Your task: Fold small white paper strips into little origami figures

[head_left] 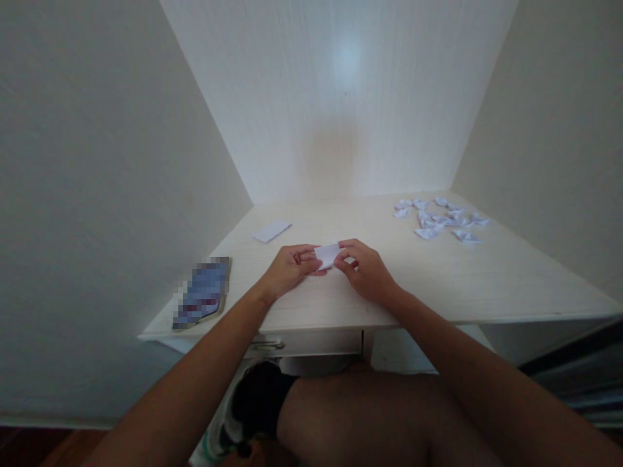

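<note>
A small white slip of paper (328,254) is held between both hands just above the white desk (457,279), near its front edge. My left hand (291,269) pinches the slip's left end, fingers curled. My right hand (365,269) pinches its right end with thumb and fingers closed. Another flat white paper slip (271,230) lies on the desk behind and to the left of my left hand.
Several small folded white paper pieces (440,219) lie scattered at the back right of the desk. A blurred-out flat object (202,293) sits at the front left corner. Walls close the desk in on three sides. My knee shows below the desk edge.
</note>
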Motion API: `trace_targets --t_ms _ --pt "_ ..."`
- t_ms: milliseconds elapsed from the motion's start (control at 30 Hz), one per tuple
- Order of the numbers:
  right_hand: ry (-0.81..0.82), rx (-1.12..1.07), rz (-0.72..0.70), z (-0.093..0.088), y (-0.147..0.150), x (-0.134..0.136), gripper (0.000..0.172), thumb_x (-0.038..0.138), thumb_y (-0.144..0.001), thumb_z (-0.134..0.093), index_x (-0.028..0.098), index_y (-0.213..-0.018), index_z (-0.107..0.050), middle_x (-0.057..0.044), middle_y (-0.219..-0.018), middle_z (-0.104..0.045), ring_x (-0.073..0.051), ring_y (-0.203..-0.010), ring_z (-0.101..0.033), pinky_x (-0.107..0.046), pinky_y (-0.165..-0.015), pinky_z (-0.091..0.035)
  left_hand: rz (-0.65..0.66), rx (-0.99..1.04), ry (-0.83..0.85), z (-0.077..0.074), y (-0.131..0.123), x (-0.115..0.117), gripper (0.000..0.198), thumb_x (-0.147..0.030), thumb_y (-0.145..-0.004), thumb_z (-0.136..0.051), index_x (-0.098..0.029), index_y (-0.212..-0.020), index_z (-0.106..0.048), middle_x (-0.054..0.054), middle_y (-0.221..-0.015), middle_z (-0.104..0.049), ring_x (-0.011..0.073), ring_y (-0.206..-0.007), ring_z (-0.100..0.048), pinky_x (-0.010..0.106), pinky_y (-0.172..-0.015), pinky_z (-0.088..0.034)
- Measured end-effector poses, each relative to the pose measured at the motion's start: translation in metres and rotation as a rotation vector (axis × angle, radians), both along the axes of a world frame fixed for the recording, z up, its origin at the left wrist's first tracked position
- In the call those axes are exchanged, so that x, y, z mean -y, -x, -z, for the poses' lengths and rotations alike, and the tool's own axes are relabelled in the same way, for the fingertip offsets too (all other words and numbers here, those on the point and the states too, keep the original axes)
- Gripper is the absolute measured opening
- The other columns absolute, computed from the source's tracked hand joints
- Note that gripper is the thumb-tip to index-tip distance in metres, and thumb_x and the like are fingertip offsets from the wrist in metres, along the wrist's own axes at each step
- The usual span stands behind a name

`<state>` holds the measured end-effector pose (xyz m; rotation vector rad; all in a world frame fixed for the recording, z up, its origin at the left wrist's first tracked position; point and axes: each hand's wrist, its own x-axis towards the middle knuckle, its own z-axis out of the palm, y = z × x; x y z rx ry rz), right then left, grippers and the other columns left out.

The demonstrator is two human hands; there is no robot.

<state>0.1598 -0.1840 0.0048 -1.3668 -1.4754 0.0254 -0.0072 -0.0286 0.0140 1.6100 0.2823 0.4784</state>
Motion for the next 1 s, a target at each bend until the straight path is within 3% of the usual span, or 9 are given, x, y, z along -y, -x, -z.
trace_targets --t_ms 333,467,600,767,1000 --pt "-0.023 -0.065 0.074 -0.004 0.0 0.0 0.011 0.018 -0.095 -0.064 0.02 -0.085 -0.069 -0.01 -0.107 -0.076 -0.021 -0.096 -0.071 -0.03 -0.071 -0.056 0.07 -0.042 -0.052 -0.006 0.0 0.006 0.026 -0.03 -0.099 -0.074 -0.014 -0.12 -0.071 0.006 -0.105 -0.077 0.0196 -0.086 -0.076 0.039 -0.08 -0.066" --pt "-0.012 -0.081 0.096 -0.006 0.002 0.0 0.01 0.02 -0.095 -0.064 0.02 -0.085 -0.068 -0.008 -0.098 -0.076 -0.019 -0.087 -0.069 -0.029 -0.068 -0.055 0.015 0.039 -0.033 -0.009 -0.001 0.011 0.042 -0.042 -0.098 -0.074 -0.014 -0.13 -0.069 0.011 -0.109 -0.079 0.0231 -0.092 -0.079 0.04 -0.079 -0.068" --pt "0.006 -0.113 0.119 -0.007 0.003 0.0 0.01 0.022 -0.095 -0.064 0.02 -0.086 -0.069 -0.006 -0.09 -0.075 -0.019 -0.081 -0.068 -0.029 -0.068 -0.056 -0.061 0.096 -0.065 -0.01 -0.003 0.018 0.056 -0.041 -0.084 -0.087 -0.013 -0.13 -0.072 0.01 -0.104 -0.08 0.0248 -0.094 -0.079 0.041 -0.078 -0.071" --pt "0.02 -0.161 0.165 -0.008 0.004 0.001 0.01 0.022 -0.095 -0.065 0.02 -0.086 -0.069 -0.006 -0.084 -0.076 -0.018 -0.074 -0.07 -0.029 -0.067 -0.056 -0.123 0.087 -0.126 -0.009 -0.005 0.022 0.047 -0.03 -0.082 -0.091 -0.013 -0.122 -0.075 0.007 -0.095 -0.081 0.0208 -0.084 -0.079 0.039 -0.078 -0.07" --pt "0.027 -0.179 0.162 -0.01 0.006 0.001 0.012 0.024 -0.097 -0.064 0.021 -0.086 -0.069 -0.004 -0.08 -0.077 -0.018 -0.071 -0.072 -0.03 -0.067 -0.056 -0.185 0.062 -0.179 -0.011 -0.005 0.024 0.047 -0.036 -0.081 -0.091 -0.013 -0.12 -0.078 0.01 -0.1 -0.083 0.0221 -0.083 -0.08 0.041 -0.079 -0.07"
